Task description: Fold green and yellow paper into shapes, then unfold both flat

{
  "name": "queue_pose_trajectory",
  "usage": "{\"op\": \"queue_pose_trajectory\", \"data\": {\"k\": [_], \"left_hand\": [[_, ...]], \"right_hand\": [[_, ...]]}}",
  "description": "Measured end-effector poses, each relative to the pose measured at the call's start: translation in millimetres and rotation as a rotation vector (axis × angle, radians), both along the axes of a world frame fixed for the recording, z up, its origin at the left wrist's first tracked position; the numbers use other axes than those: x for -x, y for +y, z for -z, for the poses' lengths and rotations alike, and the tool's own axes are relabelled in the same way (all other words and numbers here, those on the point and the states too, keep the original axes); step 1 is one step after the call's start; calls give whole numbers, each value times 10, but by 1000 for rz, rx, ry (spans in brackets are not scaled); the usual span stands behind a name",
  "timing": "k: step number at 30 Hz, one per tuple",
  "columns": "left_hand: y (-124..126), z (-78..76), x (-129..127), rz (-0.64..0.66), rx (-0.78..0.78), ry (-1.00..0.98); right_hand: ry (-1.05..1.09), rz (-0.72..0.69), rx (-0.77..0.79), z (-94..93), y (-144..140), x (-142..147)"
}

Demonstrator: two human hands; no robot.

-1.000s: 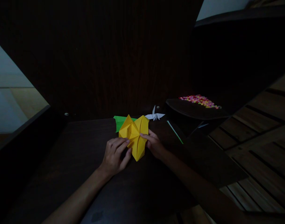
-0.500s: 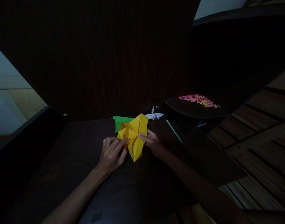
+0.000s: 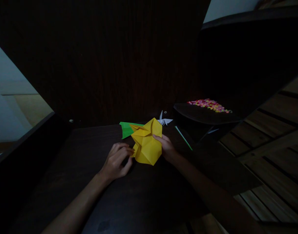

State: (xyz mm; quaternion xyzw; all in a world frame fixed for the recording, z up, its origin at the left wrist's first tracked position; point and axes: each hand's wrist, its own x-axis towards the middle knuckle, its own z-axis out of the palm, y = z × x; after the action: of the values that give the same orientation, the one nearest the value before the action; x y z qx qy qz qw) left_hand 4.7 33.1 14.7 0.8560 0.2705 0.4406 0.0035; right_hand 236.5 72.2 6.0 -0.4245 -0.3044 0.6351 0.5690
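Observation:
A creased, partly folded sheet of yellow origami paper (image 3: pixel 149 148) is held above the dark tabletop. My right hand (image 3: pixel 167 147) grips its right edge, thumb on top and the other fingers underneath. At the lower left corner, the fingers of my left hand (image 3: pixel 118 161) are closed on a small point of the paper. Behind the yellow sheet lies a piece of green paper (image 3: pixel 126 130), partly covered by it. A white paper crane (image 3: pixel 165 121) rests just beyond, its left side hidden by the yellow paper.
A thin green-and-white strip (image 3: pixel 183 138) lies to the right of my right hand. On a small dark corner shelf (image 3: pixel 200 115) sits a heap of tiny pink, red and yellow pieces (image 3: pixel 209 104). A dark upright panel (image 3: pixel 115 65) closes off the back.
The yellow paper has shifted right and opened flatter around its lower middle, with a pointed flap now sticking out at upper left. My left hand has slid to its lower left corner.

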Motion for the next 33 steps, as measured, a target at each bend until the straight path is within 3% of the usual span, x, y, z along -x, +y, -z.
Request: {"op": "queue_pose_trajectory", "data": {"k": [12,17,26,33], "left_hand": [[41,17,-7,16,215,-114],[71,18,62,5,127,-83],[151,-40,243,-39,-64,219],[210,-45,311,-43,-129,221]], "right_hand": [[121,-17,33,-79,13,-87],[99,-3,27,-101,39,-147],[-13,-34,-39,-189,48,-230],[-36,-48,-42,-163,85,-267]]}}
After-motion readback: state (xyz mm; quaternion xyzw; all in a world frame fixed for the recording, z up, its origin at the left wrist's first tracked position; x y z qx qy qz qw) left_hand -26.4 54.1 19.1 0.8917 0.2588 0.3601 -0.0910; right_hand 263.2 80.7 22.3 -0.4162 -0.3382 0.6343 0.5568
